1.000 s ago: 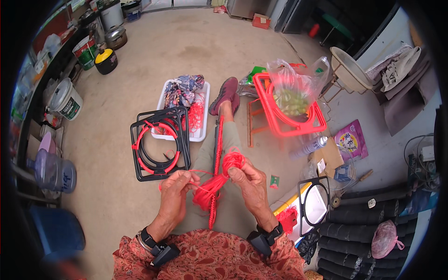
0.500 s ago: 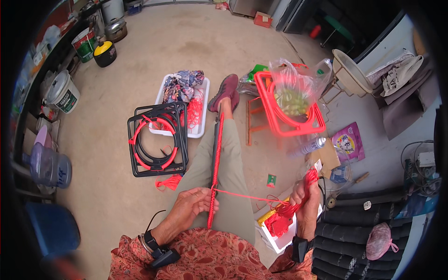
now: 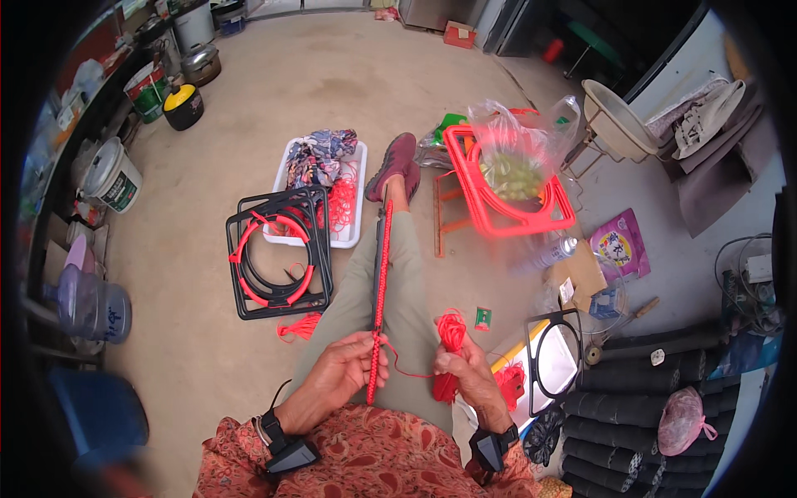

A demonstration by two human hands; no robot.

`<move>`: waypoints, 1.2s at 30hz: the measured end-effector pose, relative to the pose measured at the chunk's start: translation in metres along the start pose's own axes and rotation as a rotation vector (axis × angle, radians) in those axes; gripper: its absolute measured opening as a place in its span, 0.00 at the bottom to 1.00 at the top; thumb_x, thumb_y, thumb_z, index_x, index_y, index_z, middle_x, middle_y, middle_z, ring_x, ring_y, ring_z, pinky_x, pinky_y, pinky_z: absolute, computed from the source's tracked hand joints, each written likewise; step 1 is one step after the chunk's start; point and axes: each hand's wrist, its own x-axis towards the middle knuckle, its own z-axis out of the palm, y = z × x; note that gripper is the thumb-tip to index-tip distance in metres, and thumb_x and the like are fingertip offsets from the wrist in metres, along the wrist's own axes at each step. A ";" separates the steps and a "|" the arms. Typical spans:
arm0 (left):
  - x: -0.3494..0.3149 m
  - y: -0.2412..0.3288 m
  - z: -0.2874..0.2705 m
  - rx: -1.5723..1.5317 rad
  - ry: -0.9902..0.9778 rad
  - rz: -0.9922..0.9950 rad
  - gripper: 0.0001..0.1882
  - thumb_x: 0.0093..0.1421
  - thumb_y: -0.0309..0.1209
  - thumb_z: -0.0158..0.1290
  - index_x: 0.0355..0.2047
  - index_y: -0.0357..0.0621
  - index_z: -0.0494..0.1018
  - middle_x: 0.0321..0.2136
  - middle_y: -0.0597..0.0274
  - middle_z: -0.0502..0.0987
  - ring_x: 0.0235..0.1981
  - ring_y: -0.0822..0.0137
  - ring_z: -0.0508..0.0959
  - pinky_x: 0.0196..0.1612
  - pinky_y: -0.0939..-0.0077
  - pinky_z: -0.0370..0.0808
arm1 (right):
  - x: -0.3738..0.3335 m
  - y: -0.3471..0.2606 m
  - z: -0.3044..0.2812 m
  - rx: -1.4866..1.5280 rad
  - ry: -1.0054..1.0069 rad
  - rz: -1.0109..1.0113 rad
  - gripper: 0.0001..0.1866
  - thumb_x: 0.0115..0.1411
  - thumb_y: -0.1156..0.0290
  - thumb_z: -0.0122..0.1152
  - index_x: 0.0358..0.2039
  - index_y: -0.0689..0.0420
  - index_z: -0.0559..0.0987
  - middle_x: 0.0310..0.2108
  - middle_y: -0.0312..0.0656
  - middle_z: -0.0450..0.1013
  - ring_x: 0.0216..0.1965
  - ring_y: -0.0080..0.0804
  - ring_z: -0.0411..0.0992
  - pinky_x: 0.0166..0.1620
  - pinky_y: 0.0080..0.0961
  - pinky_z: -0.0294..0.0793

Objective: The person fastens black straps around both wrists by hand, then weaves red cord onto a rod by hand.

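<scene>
A long, narrow black bar wrapped in red cord (image 3: 381, 282) stretches from my lap out between my legs. My left hand (image 3: 344, 369) pinches it near its close end, thumb and fingers around the cord wrapping. To the right, over my thigh, my right hand (image 3: 471, 373) is closed around a looped bundle of red cord (image 3: 451, 330). A slack strand of cord (image 3: 407, 371) sags between the bundle and the bar at my left fingers. The fingertips partly hide the spot where strand and bar meet.
On the left lies a black square frame with a ring (image 3: 281, 311), overlapping a white tray (image 3: 359, 224) of cloth and red cord. Red frames (image 3: 498, 226) on a stool bear a bag of green fruit (image 3: 513, 178). Another black frame (image 3: 534, 365) leans at a white bin (image 3: 564, 357), right.
My right hand has come left with the cord bundle, close to the bar. The strand, stretched straight before, now hangs slack. My left hand stays at the bar.
</scene>
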 end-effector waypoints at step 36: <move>0.010 -0.008 0.005 -0.260 -0.007 -0.129 0.13 0.64 0.38 0.36 0.36 0.47 0.69 0.14 0.61 0.63 0.11 0.66 0.61 0.12 0.71 0.58 | 0.006 -0.003 0.030 0.218 -0.097 0.088 0.09 0.59 0.72 0.58 0.22 0.56 0.70 0.15 0.29 0.61 0.18 0.16 0.58 0.21 0.18 0.55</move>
